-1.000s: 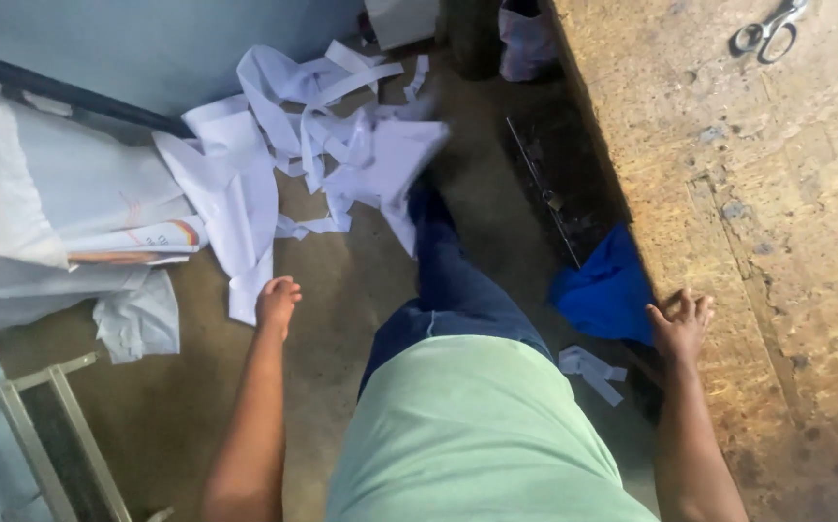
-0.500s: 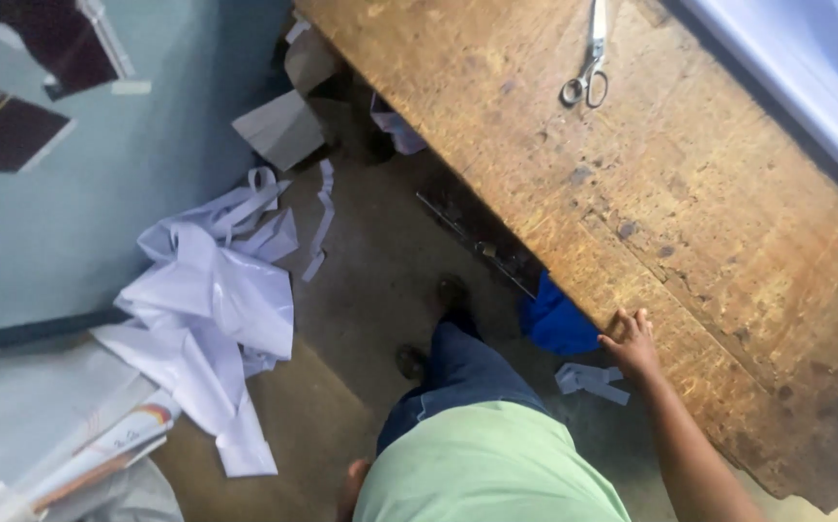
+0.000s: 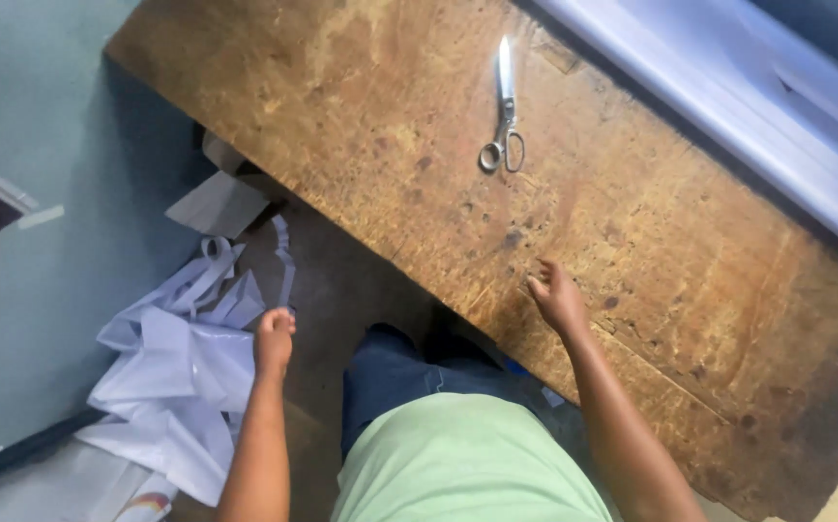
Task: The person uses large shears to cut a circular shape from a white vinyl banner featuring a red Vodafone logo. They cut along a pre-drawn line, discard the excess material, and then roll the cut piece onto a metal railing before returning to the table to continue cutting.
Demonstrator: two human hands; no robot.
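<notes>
My right hand (image 3: 556,298) rests on the worn wooden table (image 3: 361,116), fingers slightly apart, holding nothing. A pair of metal scissors (image 3: 503,114) lies on the tabletop some way beyond that hand, blades pointing away. My left hand (image 3: 274,342) hangs by my side with its fingers curled, just above a heap of white fabric scraps (image 3: 182,362) on the floor; I cannot tell whether it grips anything. I wear a light green shirt and dark blue trousers.
A pale lilac fabric roll (image 3: 728,87) runs along the table's far edge. A folded white piece (image 3: 216,203) lies under the table's corner. A grey-blue wall (image 3: 32,145) stands at the left, with brown floor between it and the table.
The view has swung up onto the tabletop. My right hand has moved from the table's edge onto its surface. My left hand has come back into view beside the white scraps.
</notes>
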